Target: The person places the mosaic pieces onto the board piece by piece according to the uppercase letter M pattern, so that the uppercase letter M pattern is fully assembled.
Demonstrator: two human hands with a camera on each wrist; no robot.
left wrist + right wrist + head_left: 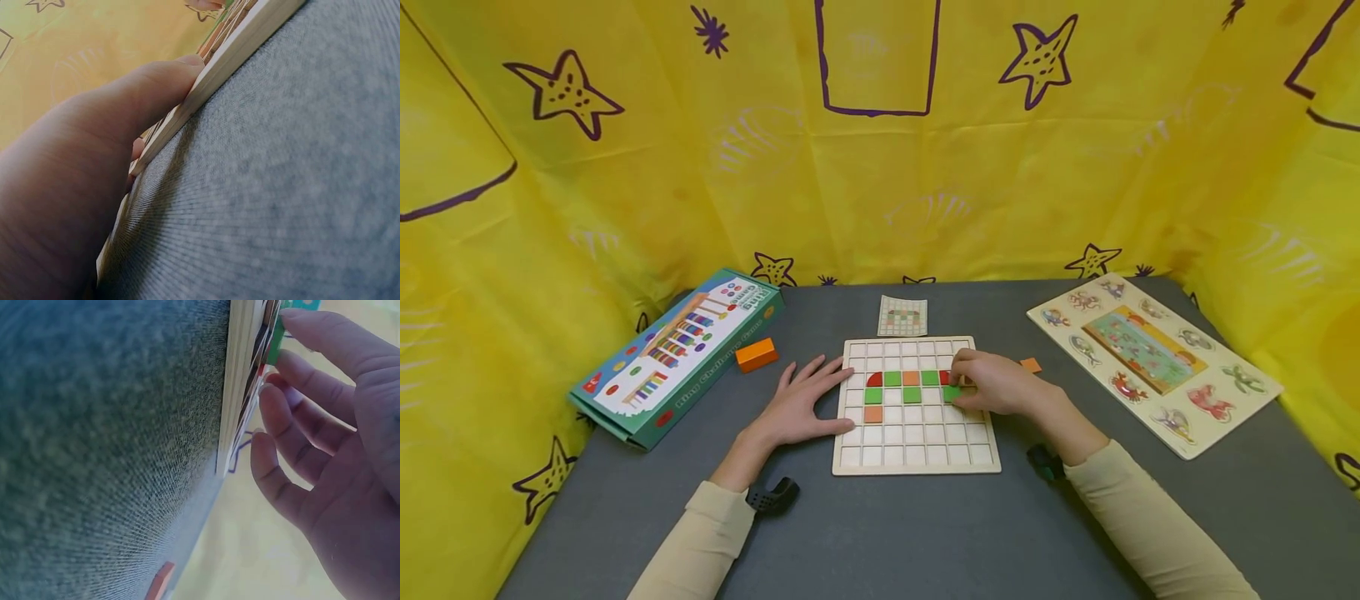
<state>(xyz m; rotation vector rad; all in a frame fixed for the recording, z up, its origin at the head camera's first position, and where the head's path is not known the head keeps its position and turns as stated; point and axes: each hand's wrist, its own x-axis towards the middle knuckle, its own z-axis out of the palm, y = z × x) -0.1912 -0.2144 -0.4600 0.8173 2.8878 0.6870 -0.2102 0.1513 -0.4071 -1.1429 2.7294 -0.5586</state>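
Note:
A wooden grid board (917, 462) lies on the dark table, with red, green and orange tiles in its upper rows. My right hand (996, 382) is over the board's right part, pinching a green square tile (951, 394) between thumb and index finger. In the right wrist view the green tile (275, 340) stands at those two fingertips, the other fingers loosely bent. Along the board's left edge my left hand (805, 402) lies with fingers spread. Its thumb (165, 78) touches the board's rim in the left wrist view. An orange tile (873, 414) sits lower left in the grid.
Behind the board lies a small pattern card (902, 327). A green game box (677, 358) and an orange block (757, 355) are on the left. To the right are an orange piece (1031, 365) and a sea-animal puzzle board (1060, 310). Yellow cloth (865, 200) hangs around the table.

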